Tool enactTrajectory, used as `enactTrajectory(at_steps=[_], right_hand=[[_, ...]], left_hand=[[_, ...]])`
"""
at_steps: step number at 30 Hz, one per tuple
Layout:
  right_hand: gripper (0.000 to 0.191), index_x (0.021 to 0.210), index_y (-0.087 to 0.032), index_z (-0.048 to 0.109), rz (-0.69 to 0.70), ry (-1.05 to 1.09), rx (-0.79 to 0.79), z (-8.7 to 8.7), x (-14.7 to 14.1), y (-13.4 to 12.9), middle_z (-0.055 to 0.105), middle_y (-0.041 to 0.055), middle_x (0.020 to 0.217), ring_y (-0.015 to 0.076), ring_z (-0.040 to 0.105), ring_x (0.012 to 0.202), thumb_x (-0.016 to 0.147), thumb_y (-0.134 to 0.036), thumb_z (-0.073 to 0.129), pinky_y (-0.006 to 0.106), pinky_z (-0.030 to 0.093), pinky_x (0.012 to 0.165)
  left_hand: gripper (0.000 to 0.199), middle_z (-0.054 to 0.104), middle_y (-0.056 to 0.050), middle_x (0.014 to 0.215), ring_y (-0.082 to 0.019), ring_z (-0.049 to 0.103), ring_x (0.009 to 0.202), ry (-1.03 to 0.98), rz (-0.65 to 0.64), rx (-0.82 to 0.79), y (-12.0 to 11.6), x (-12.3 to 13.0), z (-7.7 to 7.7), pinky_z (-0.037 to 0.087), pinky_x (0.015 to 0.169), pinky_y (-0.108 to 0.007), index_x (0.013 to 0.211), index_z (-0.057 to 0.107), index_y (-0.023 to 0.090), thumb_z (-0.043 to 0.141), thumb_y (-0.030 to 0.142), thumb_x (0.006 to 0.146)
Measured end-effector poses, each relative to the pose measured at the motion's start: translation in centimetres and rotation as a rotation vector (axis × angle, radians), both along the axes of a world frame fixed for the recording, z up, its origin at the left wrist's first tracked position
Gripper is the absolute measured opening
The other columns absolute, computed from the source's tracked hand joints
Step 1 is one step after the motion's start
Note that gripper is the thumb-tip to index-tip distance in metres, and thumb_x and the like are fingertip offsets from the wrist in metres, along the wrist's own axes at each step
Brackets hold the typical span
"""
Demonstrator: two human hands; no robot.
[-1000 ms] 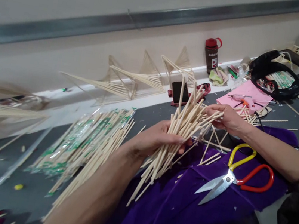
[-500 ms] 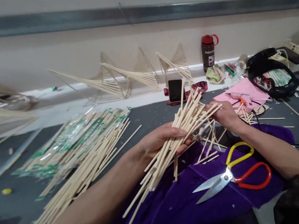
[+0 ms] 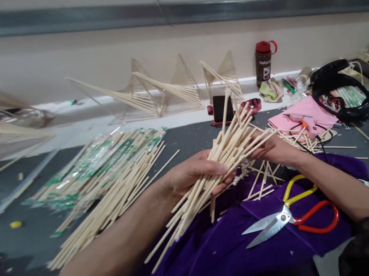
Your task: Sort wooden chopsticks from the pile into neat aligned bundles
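Observation:
My left hand (image 3: 196, 172) is closed around a loose bundle of thin wooden sticks (image 3: 223, 158), with the thumb across the front. The bundle tilts, its upper ends fanned out. Just right of it, my right hand (image 3: 265, 146) has its fingers curled in behind the sticks; what they hold is hidden. Below the hands a purple cloth (image 3: 222, 256) is spread, and scissors (image 3: 283, 214) with one yellow and one red handle lie partly open on it. Short cut sticks (image 3: 263, 183) are scattered by my right wrist.
Long loose sticks (image 3: 106, 209) and plastic-wrapped stick packs (image 3: 96, 166) lie left. Stick frames (image 3: 167, 88) lean by the wall near a phone (image 3: 222, 109) and a bottle (image 3: 262, 64). A glue gun (image 3: 301, 121) on pink paper (image 3: 318, 112) and a black headset (image 3: 344, 93) stand right.
My right hand has moved slightly left and down, closer in behind the bundle. The left hand still grips the sticks, now tilted a little more. The whole view has shifted slightly.

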State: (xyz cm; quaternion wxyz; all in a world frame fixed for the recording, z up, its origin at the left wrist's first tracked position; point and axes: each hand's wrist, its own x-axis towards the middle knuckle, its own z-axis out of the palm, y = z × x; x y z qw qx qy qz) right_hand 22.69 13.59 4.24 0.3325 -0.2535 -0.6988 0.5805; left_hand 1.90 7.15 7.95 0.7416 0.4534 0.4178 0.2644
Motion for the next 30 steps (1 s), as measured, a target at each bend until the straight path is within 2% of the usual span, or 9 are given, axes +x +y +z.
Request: enactTrajectory(at_steps=[3, 8, 11, 15, 20, 22, 24, 28, 30], right_hand=[[0.017, 0.072, -0.014, 0.066, 0.058, -0.02, 0.028, -0.2, -0.6, -0.5, 0.056, -0.0027, 0.065, 0.0106, 0.054, 0.07, 0.074, -0.031, 0.065, 0.025, 0.043, 0.071], [0.022, 0.082, -0.015, 0.061, -0.139, -0.019, -0.125, -0.5, -0.1, -1.3, 0.058, -0.0034, 0.068, 0.0081, 0.049, 0.058, 0.068, -0.029, 0.07, 0.022, 0.036, 0.055], [0.026, 0.079, -0.018, 0.054, -0.198, -0.039, -0.196, -0.9, -0.3, -2.2, 0.052, -0.0075, 0.057, 0.0063, 0.044, 0.047, 0.063, -0.028, 0.072, 0.02, 0.031, 0.046], [0.021, 0.068, -0.016, 0.059, -0.089, -0.213, -0.087, -1.6, -0.7, -3.1, 0.047, -0.0059, 0.048, 0.0064, 0.039, 0.041, 0.069, -0.035, 0.069, 0.021, 0.028, 0.041], [0.029, 0.062, -0.016, 0.059, 0.011, -0.285, -0.039, -1.5, -0.9, -3.6, 0.047, -0.0043, 0.048, 0.006, 0.037, 0.041, 0.077, -0.041, 0.062, 0.021, 0.026, 0.041], [0.027, 0.068, -0.016, 0.061, 0.027, -0.29, -0.018, -1.2, -1.0, -3.7, 0.048, -0.0043, 0.052, 0.0061, 0.038, 0.044, 0.078, -0.041, 0.062, 0.021, 0.028, 0.042], [0.027, 0.076, -0.016, 0.063, 0.012, -0.309, -0.015, -1.1, -0.9, -3.5, 0.052, -0.0038, 0.056, 0.0065, 0.04, 0.046, 0.079, -0.043, 0.062, 0.02, 0.03, 0.043], [0.028, 0.075, -0.017, 0.062, -0.061, -0.405, -0.006, -1.2, -0.6, -3.1, 0.056, -0.0021, 0.058, 0.0071, 0.043, 0.046, 0.081, -0.044, 0.059, 0.02, 0.032, 0.043], [0.027, 0.073, -0.017, 0.062, -0.071, -0.432, 0.007, -1.3, -0.5, -3.0, 0.056, -0.002, 0.057, 0.0073, 0.043, 0.045, 0.081, -0.043, 0.059, 0.021, 0.032, 0.043]], left_hand=[[0.026, 0.058, 0.0, 0.051, -0.009, 0.049, 0.039, 0.133, 0.083, 0.172, 1.1, 0.8, 0.0, 0.035, 0.036, -0.02, 0.069, 0.063, 0.012, 0.078, 0.029, 0.057], [0.047, 0.071, -0.004, 0.083, -0.014, 0.063, 0.07, 0.175, 0.403, 0.456, 1.9, 3.0, -0.7, 0.05, 0.063, -0.024, 0.092, 0.068, 0.013, 0.085, 0.02, 0.049], [0.047, 0.071, -0.006, 0.088, -0.017, 0.064, 0.078, 0.025, 0.461, 0.44, 2.0, 4.1, -1.3, 0.052, 0.074, -0.029, 0.096, 0.067, 0.012, 0.082, 0.022, 0.053], [0.037, 0.066, -0.001, 0.079, -0.013, 0.06, 0.071, -0.092, 0.464, 0.382, 2.0, 4.4, -1.9, 0.049, 0.07, -0.027, 0.087, 0.063, 0.013, 0.077, 0.016, 0.053], [0.034, 0.062, 0.002, 0.075, -0.011, 0.056, 0.069, -0.063, 0.431, 0.407, 1.5, 4.1, -2.0, 0.047, 0.07, -0.027, 0.082, 0.061, 0.015, 0.074, 0.012, 0.052], [0.032, 0.062, 0.002, 0.075, -0.011, 0.056, 0.069, -0.075, 0.459, 0.437, 1.5, 3.5, -1.2, 0.047, 0.071, -0.028, 0.082, 0.061, 0.015, 0.075, 0.014, 0.053], [0.031, 0.062, 0.002, 0.074, -0.01, 0.055, 0.067, -0.08, 0.52, 0.497, 1.6, 2.2, 0.5, 0.047, 0.069, -0.028, 0.083, 0.061, 0.015, 0.076, 0.018, 0.055], [0.023, 0.057, 0.003, 0.065, -0.01, 0.054, 0.06, 0.051, 0.643, 0.635, 1.4, -2.3, 4.5, 0.045, 0.058, -0.025, 0.074, 0.059, 0.015, 0.071, 0.014, 0.054], [0.028, 0.057, 0.002, 0.067, -0.013, 0.059, 0.063, 0.169, 0.713, 0.634, 1.1, -5.0, 5.6, 0.046, 0.056, -0.027, 0.077, 0.057, 0.014, 0.072, 0.015, 0.053]])
